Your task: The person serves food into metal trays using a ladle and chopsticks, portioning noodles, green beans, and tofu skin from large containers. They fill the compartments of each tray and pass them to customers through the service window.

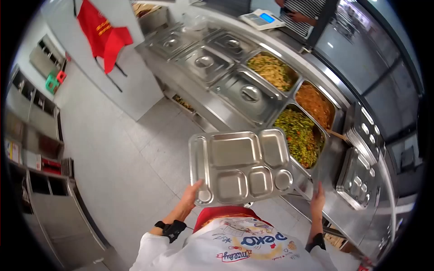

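An empty steel compartment tray (236,153) is held out in front of my body, over the floor beside the counter. My left hand (191,195) grips its lower left corner, thumb on top. My right hand (318,196) is off the tray, to its right, near the counter's edge; its fingers are too small and blurred to read. Just beyond the tray's right side lies a pan of chopped green vegetables (298,135). Behind it are a pan of shredded orange food (314,104) and a pan of yellowish food (271,70).
Lidded steel pans (248,92) fill the counter's far left part. Stacked compartment trays (355,180) stand at the right. A wooden handle (337,134) sticks out of the orange food's pan. A scale (262,19) and a person (304,16) are at the back.
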Motion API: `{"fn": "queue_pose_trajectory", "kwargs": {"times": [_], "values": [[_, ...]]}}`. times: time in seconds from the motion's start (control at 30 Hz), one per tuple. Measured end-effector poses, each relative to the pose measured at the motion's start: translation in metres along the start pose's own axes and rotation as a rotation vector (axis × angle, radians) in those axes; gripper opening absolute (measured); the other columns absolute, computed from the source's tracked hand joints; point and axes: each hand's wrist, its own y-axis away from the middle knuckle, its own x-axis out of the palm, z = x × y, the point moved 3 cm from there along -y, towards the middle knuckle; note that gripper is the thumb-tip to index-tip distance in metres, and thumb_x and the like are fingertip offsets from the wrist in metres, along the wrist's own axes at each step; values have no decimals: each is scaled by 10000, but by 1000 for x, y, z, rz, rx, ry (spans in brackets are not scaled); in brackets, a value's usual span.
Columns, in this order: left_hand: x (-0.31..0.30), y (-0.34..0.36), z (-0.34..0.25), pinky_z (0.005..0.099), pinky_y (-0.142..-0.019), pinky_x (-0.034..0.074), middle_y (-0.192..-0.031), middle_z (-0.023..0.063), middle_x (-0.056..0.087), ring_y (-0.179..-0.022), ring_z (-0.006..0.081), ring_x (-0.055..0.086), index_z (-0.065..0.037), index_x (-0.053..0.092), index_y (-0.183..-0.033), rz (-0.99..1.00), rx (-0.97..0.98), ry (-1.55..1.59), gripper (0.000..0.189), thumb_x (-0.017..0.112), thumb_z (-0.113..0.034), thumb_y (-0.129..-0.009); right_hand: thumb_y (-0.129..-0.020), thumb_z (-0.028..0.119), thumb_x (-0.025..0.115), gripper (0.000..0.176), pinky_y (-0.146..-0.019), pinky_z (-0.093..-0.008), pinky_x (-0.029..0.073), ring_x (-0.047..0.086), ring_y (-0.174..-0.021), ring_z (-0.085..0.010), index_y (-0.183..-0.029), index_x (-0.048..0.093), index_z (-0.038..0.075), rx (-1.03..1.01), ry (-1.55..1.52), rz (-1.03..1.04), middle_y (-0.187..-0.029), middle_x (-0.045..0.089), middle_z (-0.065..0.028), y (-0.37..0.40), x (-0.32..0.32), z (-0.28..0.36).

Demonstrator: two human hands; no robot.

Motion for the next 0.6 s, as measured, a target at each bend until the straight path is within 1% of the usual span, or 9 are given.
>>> {"fn": "queue_pose_trajectory", "kwargs": {"times": [0.13,0.27,0.3,0.43,0.47,0.5,0.53,0.57,0.6], "values": [[-18,-8,12,263,-684,476,-909,62,612,-793,119,581,15,571,-1032,125,-125,57,358,593,-287,-840,-780,-25,450,469,-893,-391,408,514,-1057,-377,-1247,445,11,-105,136,18,-1144,543,-219,-35,-18,10],[-27,-22,9,273,-716,467,-916,63,612,-812,120,571,10,582,-1012,120,-104,68,362,612,-299,-826,-777,-15,460,436,-866,-363,428,548,-1021,-356,-1213,474,-11,-74,110,85,-1099,573,-213,-47,-11,23],[-41,-36,24,288,-766,452,-974,73,600,-859,136,560,12,575,-1035,64,-119,27,398,626,-314,-811,-776,-12,464,436,-864,-353,431,555,-1019,-345,-1212,476,-8,-66,127,95,-1090,579,-209,-42,-13,24],[-50,-40,25,304,-805,443,-1015,63,581,-889,156,554,-8,539,-1091,72,-67,45,433,637,-315,-800,-783,-5,470,445,-858,-327,437,561,-1040,-301,-1226,477,24,78,-3,165,-1104,582,-189,-4,-44,27],[-53,-45,32,302,-805,446,-1007,56,582,-891,156,557,-17,528,-1103,51,-60,65,431,634,-307,-802,-787,-4,472,452,-828,-330,444,574,-1007,-282,-1235,481,55,-2,-32,88,-1110,584,-180,3,-46,11],[-50,-46,31,301,-787,460,-978,53,587,-877,159,567,-25,528,-1096,81,-55,62,409,630,-295,-806,-791,0,481,454,-719,-320,473,600,-839,-242,-1241,480,65,-10,-34,52,-1012,613,-161,5,-50,14],[-44,-40,24,300,-769,473,-949,49,592,-863,161,578,-33,527,-1088,98,-50,63,388,626,-283,-809,-808,33,499,437,-595,-298,471,544,-637,-171,-1243,478,67,216,-119,120,-850,601,-118,6,-53,15],[-32,-31,17,297,-738,486,-928,49,595,-836,163,587,-33,529,-1073,100,-56,72,358,617,-264,-814,-821,65,521,434,-463,-271,426,461,-531,-105,-1252,473,86,102,-93,1,-721,532,-60,3,-41,-12],[-23,-26,10,294,-707,499,-908,49,597,-809,165,596,-34,532,-1058,91,-51,88,327,608,-245,-819,-828,71,525,431,-430,-253,391,436,-516,-93,-1255,469,99,333,-299,64,-699,515,-45,-1,-40,-16]]}}
